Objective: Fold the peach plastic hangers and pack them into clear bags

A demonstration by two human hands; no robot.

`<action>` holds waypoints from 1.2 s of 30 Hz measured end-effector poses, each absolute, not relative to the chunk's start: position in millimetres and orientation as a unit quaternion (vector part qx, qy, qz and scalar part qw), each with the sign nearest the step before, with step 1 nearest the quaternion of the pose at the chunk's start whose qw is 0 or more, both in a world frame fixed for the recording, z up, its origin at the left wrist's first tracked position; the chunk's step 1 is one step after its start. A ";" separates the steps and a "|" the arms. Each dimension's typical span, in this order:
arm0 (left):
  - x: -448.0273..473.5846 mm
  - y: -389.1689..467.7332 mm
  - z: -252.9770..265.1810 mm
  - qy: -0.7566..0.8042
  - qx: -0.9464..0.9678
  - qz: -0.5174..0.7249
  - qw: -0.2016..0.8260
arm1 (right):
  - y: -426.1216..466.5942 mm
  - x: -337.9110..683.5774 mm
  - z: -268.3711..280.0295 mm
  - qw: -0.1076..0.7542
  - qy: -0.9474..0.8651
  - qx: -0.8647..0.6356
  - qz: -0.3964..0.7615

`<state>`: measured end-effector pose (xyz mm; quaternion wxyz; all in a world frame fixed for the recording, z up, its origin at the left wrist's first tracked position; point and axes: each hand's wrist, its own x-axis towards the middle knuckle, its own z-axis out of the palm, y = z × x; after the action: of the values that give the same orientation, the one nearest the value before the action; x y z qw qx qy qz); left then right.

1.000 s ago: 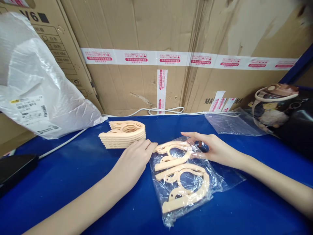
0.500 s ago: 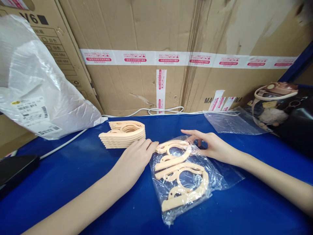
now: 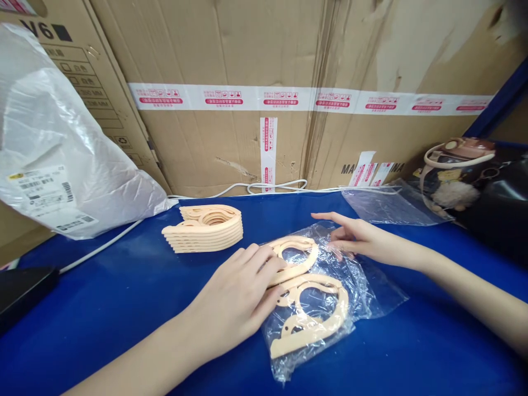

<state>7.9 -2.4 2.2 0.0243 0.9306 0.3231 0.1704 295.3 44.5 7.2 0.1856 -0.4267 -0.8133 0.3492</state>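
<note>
- Left hand (image 3: 239,289): on the left side of the clear plastic bag (image 3: 363,291), fingers bent over the left end of the upper hanger (image 3: 305,267), thumb on the near side of that end. Gap between fingers and thumb is narrow; cannot tell how firmly they press.
- Right hand (image 3: 365,239): at the far right edge of the same bag, index finger stretched out, other fingers curled in. Fingertips meet the film or sit just beside it (cannot tell if any is pinched).
- Bag: lies on the blue worktop (image 3: 144,297) between the hands, wrinkled, loose film spreading to the right.
- Two beige folded hangers show in the bag: the upper one farther off, the lower hanger (image 3: 341,308) nearer the person, close together, each with a round gap in the middle.
- Hanger stack (image 3: 202,239): same beige, layered neatly, on the worktop beyond the left hand and apart from it.
- Back right: flat clear bag (image 3: 371,209) on the worktop; brown-lidded bottle (image 3: 457,148) with a fluffy pompom (image 3: 456,195) at its side.
- Back left: white parcel (image 3: 74,143), label on its front, leaning against cardboard.
- Behind: big cardboard box (image 3: 231,55) with red-and-white tape (image 3: 190,99); white cable (image 3: 280,187) along its base.
- Left edge: black object (image 3: 25,291), partly cut off.
</note>
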 end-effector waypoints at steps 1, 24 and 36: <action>7.0 -0.8 1.2 0.333 0.927 0.171 0.028 | 43.3 294.5 8.7 0.185 -0.796 -0.423 0.391; -5.7 2.2 18.2 0.457 0.882 0.036 0.109 | 38.6 290.2 4.0 0.164 -0.731 -0.431 0.502; -8.3 5.3 22.6 0.528 0.842 -0.019 0.109 | 37.5 289.5 -3.3 0.158 -0.772 -0.409 0.459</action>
<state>-8.3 5.3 22.6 0.1087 0.8421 0.5280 -0.0189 289.5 37.5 -3.3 0.1579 -0.4095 -0.7723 0.4593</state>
